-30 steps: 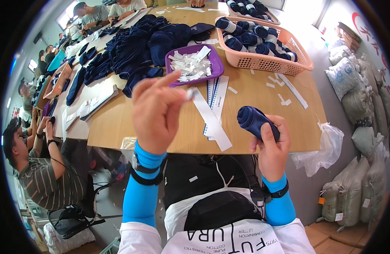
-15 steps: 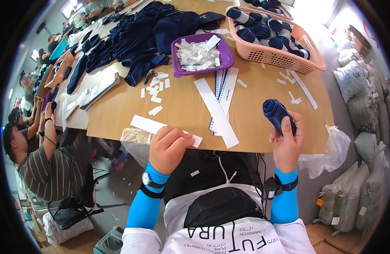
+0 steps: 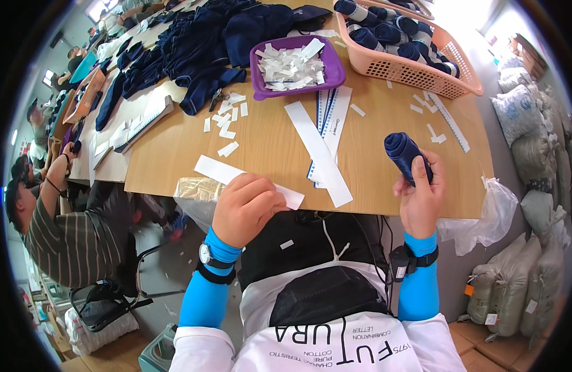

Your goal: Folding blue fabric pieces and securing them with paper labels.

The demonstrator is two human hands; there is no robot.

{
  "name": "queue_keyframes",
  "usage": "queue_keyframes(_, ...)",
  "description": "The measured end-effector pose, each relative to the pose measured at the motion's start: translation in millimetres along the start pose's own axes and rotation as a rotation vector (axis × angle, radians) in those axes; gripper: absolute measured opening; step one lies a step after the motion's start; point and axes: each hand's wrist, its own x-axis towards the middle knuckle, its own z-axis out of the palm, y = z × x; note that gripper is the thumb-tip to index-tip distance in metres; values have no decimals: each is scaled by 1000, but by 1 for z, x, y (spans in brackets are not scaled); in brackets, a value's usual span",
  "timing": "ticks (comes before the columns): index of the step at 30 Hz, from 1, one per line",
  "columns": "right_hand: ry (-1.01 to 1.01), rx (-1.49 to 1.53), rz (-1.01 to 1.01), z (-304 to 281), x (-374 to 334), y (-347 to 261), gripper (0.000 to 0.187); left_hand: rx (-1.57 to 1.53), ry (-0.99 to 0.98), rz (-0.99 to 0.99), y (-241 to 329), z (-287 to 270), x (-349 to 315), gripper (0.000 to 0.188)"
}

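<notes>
My left hand point(image 3: 245, 209) is closed in a pinch on a long white paper strip point(image 3: 219, 170) at the table's front edge. The strip shows on both sides of my fingers, which partly cover it. My right hand point(image 3: 425, 197) grips a tightly rolled navy cloth bundle point(image 3: 405, 152) above the table's front right, its spiral end turned up and away from me. Between my hands, a white strip point(image 3: 315, 150) lies crossed over blue-marked strips point(image 3: 340, 121). Behind them stands a purple basket point(image 3: 335, 80) full of small white paper pieces.
At the back right, a peach basket point(image 3: 435, 88) holds navy rolls with white bands. Navy garments point(image 3: 199, 43) are heaped at the back left. Loose paper bits point(image 3: 226, 129) and scissors point(image 3: 218, 99) lie on the table point(image 3: 267, 136). A person point(image 3: 75, 239) sits at left; sacks point(image 3: 500, 291) stand at right.
The view has shifted slightly. My left hand and its paper strip have moved a little nearer to me and to the right. Both hands keep their holds.
</notes>
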Motion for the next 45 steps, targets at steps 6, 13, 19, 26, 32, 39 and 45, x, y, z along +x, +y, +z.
queue_keyframes(6, 1, 6, 6, 0, 0, 0, 27, -23, -31, -47, 12, -7, 1, 23)
queue_keyframes(13, -21, -14, -6, 0, 0, 1, 26, 58, -53, -119, 24, -3, 9, 33)
queue_keyframes(19, -32, -10, -4, -2, 0, 0, 26, 95, -67, -106, 22, 2, 2, 36)
queue_keyframes(26, -33, -17, -12, -2, 0, 1, 27, 134, -2, -66, 19, 11, -5, 40)
queue_keyframes(32, -45, -26, -21, -4, 2, 1, 28, 155, 28, -50, 18, 15, -9, 42)
queue_keyframes(39, -30, -27, -17, -3, 1, -1, 27, 172, 58, -32, 17, 18, -10, 43)
queue_keyframes(45, -36, -28, -21, -3, 1, 1, 27, 173, 67, -24, 15, 20, -12, 44)
